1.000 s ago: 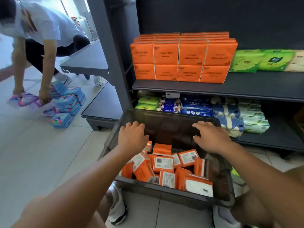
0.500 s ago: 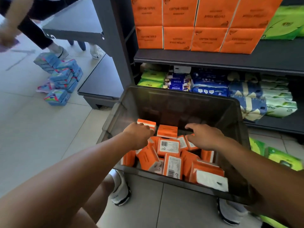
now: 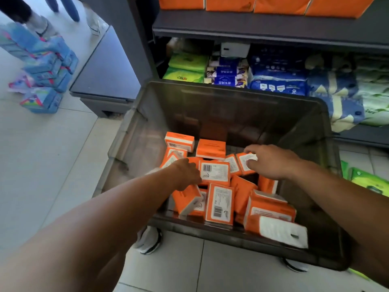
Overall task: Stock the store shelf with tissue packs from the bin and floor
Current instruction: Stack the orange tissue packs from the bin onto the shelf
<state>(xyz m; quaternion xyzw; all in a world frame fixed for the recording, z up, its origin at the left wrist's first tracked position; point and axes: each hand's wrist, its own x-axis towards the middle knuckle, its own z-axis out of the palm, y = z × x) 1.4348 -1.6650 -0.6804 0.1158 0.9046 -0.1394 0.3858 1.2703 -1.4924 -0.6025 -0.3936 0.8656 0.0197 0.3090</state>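
While both hands are down inside the bin, the fingers [image 3: 249,163] of the right hand [image 3: 271,162] are curled around the end of one small orange tissue pack [image 3: 245,163], with the thumb below its white label side and the other fingers over the top. The left hand [image 3: 187,172] lies on the pile with its fingers bent downward between the packs; they touch a pack with a barcode label [image 3: 214,172], but I cannot tell if they really hold anything, because the fingertips are hidden.

Around the hands, the orange packs [image 3: 219,205] lie in a loose heap, some flat, some standing on edge, some tilted. They fill mostly the near part of the dark plastic bin [image 3: 231,110], and the far part of its bottom is bare. One larger pack with a white face [image 3: 282,230] leans at the near right corner.

The bin stands on the tiled floor [image 3: 42,165], directly in front of the dark store shelf [image 3: 263,31]. On the lower level of the shelf are green, blue and pale packs [image 3: 275,77]; on the upper level, a row of big orange packs [image 3: 277,5]. Green packs [image 3: 368,181] lie on the floor to the right of the bin. Far left, a stack of blue packs [image 3: 45,74] stands on the floor near the feet of another person [image 3: 40,24].
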